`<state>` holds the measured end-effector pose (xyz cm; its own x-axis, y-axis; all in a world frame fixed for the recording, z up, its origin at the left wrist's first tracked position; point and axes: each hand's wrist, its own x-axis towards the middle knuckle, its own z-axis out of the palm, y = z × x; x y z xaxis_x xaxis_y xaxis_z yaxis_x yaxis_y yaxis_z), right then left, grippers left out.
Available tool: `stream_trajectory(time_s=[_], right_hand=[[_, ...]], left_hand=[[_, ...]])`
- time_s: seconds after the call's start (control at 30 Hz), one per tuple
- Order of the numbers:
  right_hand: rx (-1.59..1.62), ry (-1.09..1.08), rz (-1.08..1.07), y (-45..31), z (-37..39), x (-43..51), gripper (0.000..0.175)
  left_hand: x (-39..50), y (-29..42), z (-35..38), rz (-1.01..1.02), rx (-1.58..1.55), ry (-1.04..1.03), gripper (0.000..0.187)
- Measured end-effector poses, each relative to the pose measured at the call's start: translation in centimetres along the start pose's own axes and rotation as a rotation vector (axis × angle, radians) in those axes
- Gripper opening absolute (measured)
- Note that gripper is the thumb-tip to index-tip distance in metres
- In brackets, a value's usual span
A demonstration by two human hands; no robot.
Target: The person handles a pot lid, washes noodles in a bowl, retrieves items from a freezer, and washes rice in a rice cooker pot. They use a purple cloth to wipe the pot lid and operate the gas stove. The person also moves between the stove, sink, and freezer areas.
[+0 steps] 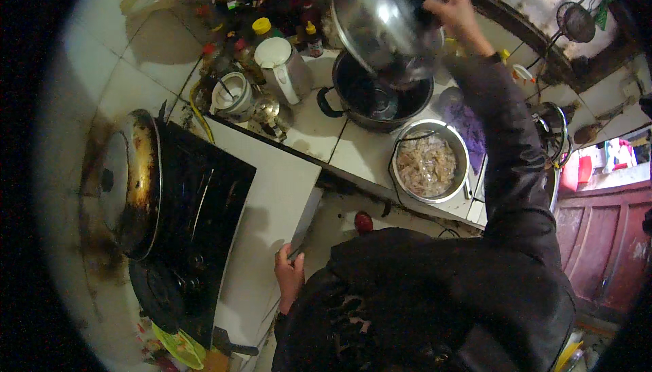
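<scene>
My right hand (452, 11) grips the dark knob of a shiny metal lid (379, 20). The lid is tilted over a dark two-handled cooking pot (382, 102), whose inside partly shows. Beside the pot, a round metal inner pot (430, 160) holds pale, wet, shredded-looking food. A dark cord passes over its rim. My left hand (289, 278) is low beside the edge of the white counter (275, 168), its thumb and fingers apart; no held object can be made out.
A black stove (204, 183) with a large stained pan (142, 183) stands at left. A white-lidded pitcher (285, 69), a white bowl (232, 92) and bottles crowd the tiled counter's back. A knife (234, 344) lies at lower left; a strainer (575, 21) hangs upper right.
</scene>
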<state>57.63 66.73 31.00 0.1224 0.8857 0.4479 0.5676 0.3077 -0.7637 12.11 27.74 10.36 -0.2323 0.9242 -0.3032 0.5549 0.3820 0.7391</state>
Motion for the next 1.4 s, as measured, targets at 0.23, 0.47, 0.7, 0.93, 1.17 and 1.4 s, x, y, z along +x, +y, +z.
stream_trajectory(time_s=[0.23,0.47,0.7,0.93,1.17,1.4], right_hand=[[0.206,0.018,-0.084,-3.7,-5.7,0.3,0.032],[-0.516,-0.151,-0.034,2.0,5.4,-3.6,0.046],[-0.627,-0.361,-0.012,1.3,8.7,-4.8,0.049],[-0.43,-0.289,-0.244,7.2,10.1,-4.7,0.041],[-0.493,-0.483,-0.13,8.0,7.9,-3.9,0.042],[-0.887,-0.518,-0.201,16.3,1.6,-2.2,0.057]], left_hand=[[2.1,1.4,1.3,0.006,0.02,-0.069,0.042],[3.2,1.5,1.6,0.093,-0.009,-0.032,0.041],[2.5,1.0,0.6,0.036,-0.028,0.062,0.04],[1.2,1.7,-0.2,0.038,0.019,0.162,0.04],[1.1,-0.4,0.9,-0.123,-0.228,0.138,0.048],[-2.6,-2.5,0.2,-0.021,-0.065,0.305,0.044]])
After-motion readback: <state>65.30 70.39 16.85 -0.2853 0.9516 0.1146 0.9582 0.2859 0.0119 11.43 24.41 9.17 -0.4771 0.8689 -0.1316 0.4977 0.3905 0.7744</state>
